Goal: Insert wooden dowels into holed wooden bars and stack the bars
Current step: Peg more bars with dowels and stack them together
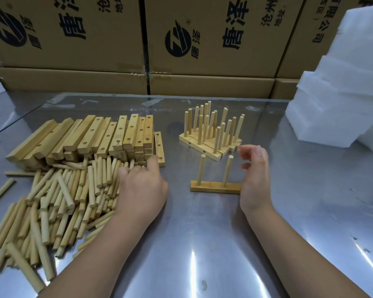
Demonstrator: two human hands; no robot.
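A wooden bar (215,187) lies on the metal table with two dowels (201,169) standing upright in it. My right hand (255,175) hovers just right of the bar's end, fingers loosely curled and holding nothing. My left hand (140,188) rests palm down on the right edge of a loose pile of dowels (58,203); whether its fingers hold a dowel is hidden. Behind the pile lies a heap of holed bars (108,136). Finished bars with dowels (211,134) stand grouped farther back, right of centre.
The metal table (202,244) carries everything. Printed cardboard boxes (181,39) wall off the back. White foam blocks (342,93) are stacked at the right. A single holed bar (159,149) lies beside the heap.
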